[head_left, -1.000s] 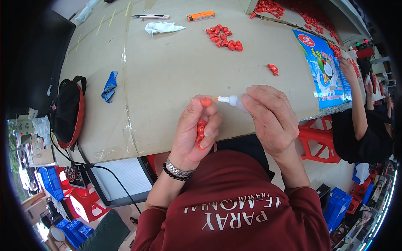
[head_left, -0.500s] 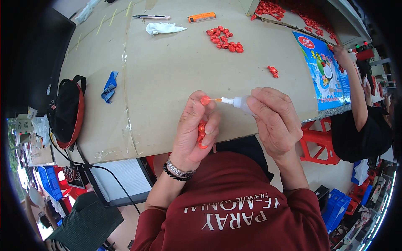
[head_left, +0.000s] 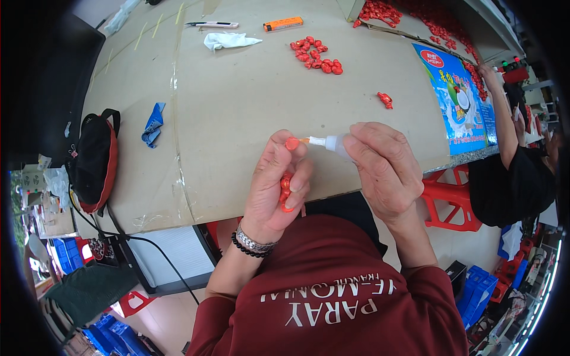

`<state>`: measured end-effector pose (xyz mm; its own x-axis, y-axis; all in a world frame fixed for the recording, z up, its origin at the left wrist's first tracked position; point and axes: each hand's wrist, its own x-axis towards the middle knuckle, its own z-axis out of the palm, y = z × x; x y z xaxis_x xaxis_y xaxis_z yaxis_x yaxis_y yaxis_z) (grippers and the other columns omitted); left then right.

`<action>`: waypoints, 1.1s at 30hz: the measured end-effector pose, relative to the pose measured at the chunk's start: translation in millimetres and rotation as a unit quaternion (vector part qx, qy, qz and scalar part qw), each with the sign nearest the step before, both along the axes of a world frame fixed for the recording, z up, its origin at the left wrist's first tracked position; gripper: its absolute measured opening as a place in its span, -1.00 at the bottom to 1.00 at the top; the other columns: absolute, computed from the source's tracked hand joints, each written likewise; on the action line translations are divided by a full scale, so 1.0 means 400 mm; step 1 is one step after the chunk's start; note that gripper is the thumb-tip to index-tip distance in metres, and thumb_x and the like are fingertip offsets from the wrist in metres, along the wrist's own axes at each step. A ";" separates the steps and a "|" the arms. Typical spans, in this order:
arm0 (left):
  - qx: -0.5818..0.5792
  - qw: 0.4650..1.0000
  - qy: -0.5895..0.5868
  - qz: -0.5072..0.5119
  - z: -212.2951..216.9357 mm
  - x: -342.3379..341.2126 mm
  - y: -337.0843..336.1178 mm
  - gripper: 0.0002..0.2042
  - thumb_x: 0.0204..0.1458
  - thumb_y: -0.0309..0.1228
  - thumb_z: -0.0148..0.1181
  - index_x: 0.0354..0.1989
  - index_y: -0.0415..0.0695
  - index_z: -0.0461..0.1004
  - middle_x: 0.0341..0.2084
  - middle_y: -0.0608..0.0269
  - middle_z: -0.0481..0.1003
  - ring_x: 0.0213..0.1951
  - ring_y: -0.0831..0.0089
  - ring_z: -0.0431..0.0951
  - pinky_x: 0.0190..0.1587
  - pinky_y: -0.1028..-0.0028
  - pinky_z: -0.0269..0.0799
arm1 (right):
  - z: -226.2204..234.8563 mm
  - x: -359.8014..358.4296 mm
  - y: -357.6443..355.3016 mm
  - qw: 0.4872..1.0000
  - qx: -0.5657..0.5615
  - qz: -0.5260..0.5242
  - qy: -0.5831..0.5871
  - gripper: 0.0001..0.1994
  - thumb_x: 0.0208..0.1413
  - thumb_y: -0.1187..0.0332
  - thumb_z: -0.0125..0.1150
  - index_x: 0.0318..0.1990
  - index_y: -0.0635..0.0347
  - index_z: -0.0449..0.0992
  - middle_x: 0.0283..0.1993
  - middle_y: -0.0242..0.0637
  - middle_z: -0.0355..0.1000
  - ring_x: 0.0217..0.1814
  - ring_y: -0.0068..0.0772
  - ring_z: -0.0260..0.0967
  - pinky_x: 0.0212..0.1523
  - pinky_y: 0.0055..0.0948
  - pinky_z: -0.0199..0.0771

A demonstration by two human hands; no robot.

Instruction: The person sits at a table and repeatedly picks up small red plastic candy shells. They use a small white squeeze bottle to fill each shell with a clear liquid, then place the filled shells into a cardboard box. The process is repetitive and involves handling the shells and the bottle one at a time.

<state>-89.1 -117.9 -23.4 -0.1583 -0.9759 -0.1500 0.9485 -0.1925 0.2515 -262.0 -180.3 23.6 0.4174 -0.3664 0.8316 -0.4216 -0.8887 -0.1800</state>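
Between thumb and forefinger, my left hand (head_left: pixel 267 193) pinches a small round red piece (head_left: pixel 291 143). Several more glossy red pieces (head_left: pixel 285 191) rest in its palm under the curled fingers. My right hand (head_left: pixel 389 172) is closed around a small whitish squeeze bottle (head_left: pixel 336 144), whose thin orange-tipped nozzle points left at the pinched piece. The nozzle tip is at or very near that piece; whether they touch is too small to tell. Both hands are above the table's near edge. Farther right on the table lies a small red cluster (head_left: pixel 385 100).
The brown-covered table (head_left: pixel 231 101) bears a pile of red pieces (head_left: pixel 316 56), an orange box-like item (head_left: pixel 283 24), a utility knife (head_left: pixel 212 25), a white tissue (head_left: pixel 228 41), a blue scrap (head_left: pixel 153 124) and a black-red bag (head_left: pixel 100 160). Another person's arm (head_left: pixel 504 118) reaches in at right.
My right hand has moved slightly left, bringing the bottle's nozzle up to the pinched red piece. My left hand has barely moved. The other person's arm at right has shifted slightly.
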 end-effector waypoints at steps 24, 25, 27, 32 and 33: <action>-0.023 0.999 -0.032 0.018 0.001 -0.004 0.001 -0.84 0.22 -0.31 0.02 -0.10 -0.05 0.35 -0.22 0.29 0.49 -0.59 0.63 0.27 -0.80 0.72 0.15 | 0.008 -0.008 0.003 1.000 -0.019 -0.009 0.019 -0.63 -0.42 0.57 0.26 -0.28 0.35 0.56 -0.26 -0.18 0.46 -0.25 -0.14 0.48 -0.31 -0.34 0.56; -0.022 0.999 -0.036 0.020 0.002 -0.005 0.000 -0.84 0.22 -0.31 0.02 -0.10 -0.04 0.34 -0.22 0.28 0.49 -0.59 0.63 0.27 -0.80 0.72 0.15 | 0.008 -0.009 0.003 1.000 -0.021 -0.009 0.019 -0.63 -0.42 0.57 0.26 -0.27 0.35 0.56 -0.26 -0.18 0.46 -0.25 -0.14 0.48 -0.31 -0.34 0.56; -0.026 0.998 -0.058 0.030 0.001 -0.005 0.000 -0.84 0.22 -0.31 0.02 -0.09 -0.02 0.32 -0.23 0.27 0.49 -0.60 0.63 0.27 -0.81 0.72 0.15 | 0.009 -0.010 0.004 1.000 -0.020 -0.008 0.015 -0.64 -0.41 0.58 0.26 -0.27 0.35 0.56 -0.26 -0.19 0.46 -0.25 -0.14 0.48 -0.31 -0.34 0.56; -0.049 0.992 -0.103 0.050 0.001 -0.007 -0.002 -0.82 0.20 -0.33 0.05 -0.07 0.00 0.30 -0.25 0.25 0.49 -0.63 0.62 0.29 -0.82 0.71 0.18 | 0.012 -0.008 0.012 1.000 -0.006 -0.009 -0.001 -0.65 -0.41 0.60 0.26 -0.28 0.33 0.56 -0.26 -0.20 0.46 -0.25 -0.14 0.48 -0.30 -0.34 0.56; -0.050 0.991 -0.113 0.057 0.002 -0.008 -0.002 -0.82 0.20 -0.34 0.06 -0.06 0.00 0.30 -0.25 0.25 0.49 -0.63 0.62 0.29 -0.82 0.70 0.18 | 0.012 -0.007 0.013 1.000 -0.004 -0.012 -0.001 -0.65 -0.41 0.60 0.26 -0.28 0.33 0.56 -0.26 -0.20 0.46 -0.25 -0.14 0.48 -0.30 -0.34 0.56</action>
<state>-92.3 -118.8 -22.6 -0.0198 -0.9972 -0.0715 0.8799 -0.0514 0.4724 -264.8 -175.0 28.4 0.4066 -0.3694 0.8356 -0.4416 -0.8801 -0.1742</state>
